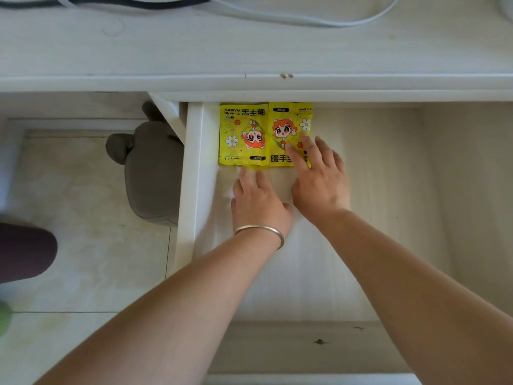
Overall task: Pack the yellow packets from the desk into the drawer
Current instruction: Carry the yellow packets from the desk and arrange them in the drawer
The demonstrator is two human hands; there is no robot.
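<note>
Since both yellow packets lie flat in the far left corner of the open drawer, side by side with their long edges meeting, what remains looks like squaring them up rather than carrying. The left packet sits close to the drawer's left wall. The right packet is just beside it, its far edge at the front lip of the counter.

The left hand, a bangle at its wrist, is open with fingers straight, the tips at the near edge of the left packet. The right hand is open too, its fingers lying flat on the lower right part of the right packet, pressing rather than pinching. No packet shows on the visible stretch of counter, only cables.

Judging by the glossy printed film and crimped end seams, these are light, thin sachets with a soft filling. They look pliable and a bit slick on the smooth drawer floor, apt to slide under a flat push or skate over each other. They seem hardly fragile, though a sharp crease could strain a seam. To lift one, I would pinch a sealed end or a corner. To shift it, flat fingers on the face should suffice.
</note>
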